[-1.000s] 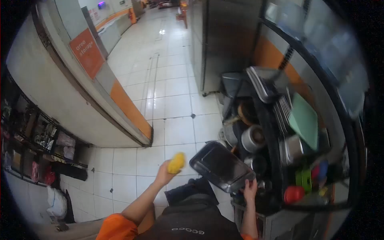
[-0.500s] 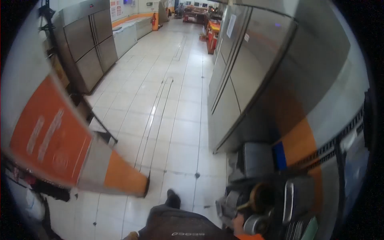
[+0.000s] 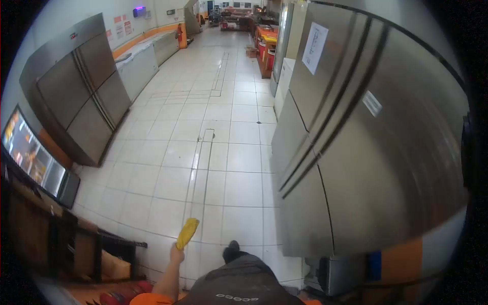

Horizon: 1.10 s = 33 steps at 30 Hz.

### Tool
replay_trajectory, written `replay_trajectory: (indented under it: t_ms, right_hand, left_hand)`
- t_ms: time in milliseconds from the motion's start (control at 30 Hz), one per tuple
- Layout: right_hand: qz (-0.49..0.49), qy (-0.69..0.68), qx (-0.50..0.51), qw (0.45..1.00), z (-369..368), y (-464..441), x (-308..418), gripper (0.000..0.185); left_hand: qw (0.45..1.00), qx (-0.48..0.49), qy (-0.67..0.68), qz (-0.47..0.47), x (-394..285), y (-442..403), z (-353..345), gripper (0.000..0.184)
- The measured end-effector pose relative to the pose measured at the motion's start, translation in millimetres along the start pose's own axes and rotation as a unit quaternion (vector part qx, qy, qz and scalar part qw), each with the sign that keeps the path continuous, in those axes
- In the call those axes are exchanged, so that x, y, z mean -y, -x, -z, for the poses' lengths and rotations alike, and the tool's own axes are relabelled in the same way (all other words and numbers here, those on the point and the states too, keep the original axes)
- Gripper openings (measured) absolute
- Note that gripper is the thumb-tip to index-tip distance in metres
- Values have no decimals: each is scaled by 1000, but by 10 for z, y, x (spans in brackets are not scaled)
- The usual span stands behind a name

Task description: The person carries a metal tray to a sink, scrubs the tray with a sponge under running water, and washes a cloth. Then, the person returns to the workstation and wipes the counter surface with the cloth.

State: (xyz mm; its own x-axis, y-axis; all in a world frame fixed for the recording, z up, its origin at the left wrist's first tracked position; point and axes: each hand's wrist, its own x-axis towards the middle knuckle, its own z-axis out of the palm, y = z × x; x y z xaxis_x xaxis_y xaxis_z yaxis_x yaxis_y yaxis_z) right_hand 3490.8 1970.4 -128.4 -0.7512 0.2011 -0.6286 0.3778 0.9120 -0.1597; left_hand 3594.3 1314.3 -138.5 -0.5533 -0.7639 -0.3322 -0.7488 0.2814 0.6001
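Observation:
My left hand [image 3: 176,253] reaches out ahead of me at the lower middle, its fingers closed around one end of a folded yellow cloth [image 3: 188,233]. The cloth points forward and stands above the white tiled floor [image 3: 170,175]. My right hand is out of the picture; only a bit of orange sleeve shows at the bottom edge. Below me are my dark apron [image 3: 236,279] and the tip of one dark shoe [image 3: 233,245].
A large steel refrigerator [image 3: 351,152] flanks me on the right. Another steel refrigerator [image 3: 84,96], a glass-fronted display cooler [image 3: 33,152] and white chest freezers [image 3: 137,66] line the left. A dark rack [image 3: 76,249] is at lower left. The tiled aisle runs ahead to distant counters [image 3: 236,23].
I have moved forward past the orange-and-white pillar and the rack of pots. My left hand has come up into view with the yellow cloth. My right hand has left the view.

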Motion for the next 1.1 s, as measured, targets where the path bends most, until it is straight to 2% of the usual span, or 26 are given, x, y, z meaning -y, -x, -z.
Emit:
replay_trajectory:
  t_ms: [67, 100, 133, 167, 233, 267, 300, 333, 400, 467, 500, 567, 600, 633, 667, 700, 733, 800, 900, 967, 1033, 1100]
  right_hand:
    - [54, -5, -22, 998, 154, -612, 846, 33]
    - [86, -18, -50, 995, 251, -951, 1334, 34]
    - [115, -22, -73, 990, 363, -1269, 1830, 34]
    - [106, -31, -95, 989, 536, -1587, 2358, 33]
    - [112, -40, -143, 983, 928, -2251, 3444, 32]
    - [125, -36, -165, 978, 1051, -2599, 3867, 31]
    - [138, -33, -188, 972, 1244, -2890, 4408, 30]
    - [130, -68, -167, 975, 1535, -3010, 5009, 30]
    - [104, -132, -119, 979, 2080, -3019, 5969, 31]
    - [93, -100, -191, 972, 1789, -3815, 6171, 31]
    - [86, -84, -226, 967, 1691, -4150, 6331, 31]
    - [90, -49, -232, 967, 1934, -4128, 6812, 33]
    - [93, -41, -230, 968, 1952, -4101, 7100, 34]
    - [44, -40, -160, 985, 2194, -3983, 7561, 39]
    - [-2, -40, -89, 995, 2480, -3924, 8049, 44]
    - [-48, -32, -17, 998, 2765, -3865, 8536, 50]
    - [-65, -27, 3, 998, 2806, -4124, 8728, 49]
    - [-74, -23, 7, 997, 2827, -4666, 9116, 46]
    - [-85, -32, -7, 996, 2985, -5589, 9799, 43]
    - [-80, -43, -21, 996, 3132, -6196, 10277, 41]
    - [-57, -49, -46, 996, 3312, -6843, 10782, 38]
    - [5, -58, -124, 991, 3438, -7627, 11317, 36]
  left_hand:
    - [993, 42, -43, 106, -81, -251, -48, 42]
    - [992, 51, -36, 110, 42, -419, -143, 47]
    - [985, 52, -7, 163, -155, -522, -122, 52]
    - [989, 36, -19, 140, 373, -732, -499, 55]
    - [995, 1, -47, 93, 302, -1060, -613, 61]
    - [966, 178, -88, 166, 289, -1159, -355, 56]
    - [952, 230, -107, 170, 108, -1466, -228, 51]
    - [945, 258, -123, 161, -47, -1842, -144, 47]
    - [933, 300, -153, 126, -323, -2584, -18, 38]
    - [927, 321, -186, 50, -789, -3541, 158, 30]
    - [923, 322, -209, -16, -1055, -4045, 244, 28]
    - [901, 300, -269, -162, -1572, -5159, 351, 25]
    - [870, 267, -408, -70, -1924, -5877, 215, 23]
    - [840, 345, -418, -1, -2521, -6659, 314, 23]
    - [858, 174, -444, -190, -2635, -7254, 317, 25]
    - [945, 63, -308, -92, -3076, -7703, 419, 25]
    - [987, -52, -152, 8, -3892, -8153, 617, 25]
    - [989, -39, 88, 115, -4903, -9076, 857, 39]
    - [981, -98, 150, 76, -5502, -10254, 833, 44]
    - [989, -82, 87, 81, -5786, -10826, 729, 48]
    - [990, -31, 46, 127, -5879, -11095, 551, 50]
    - [984, 49, 25, 170, -6105, -11440, 343, 54]
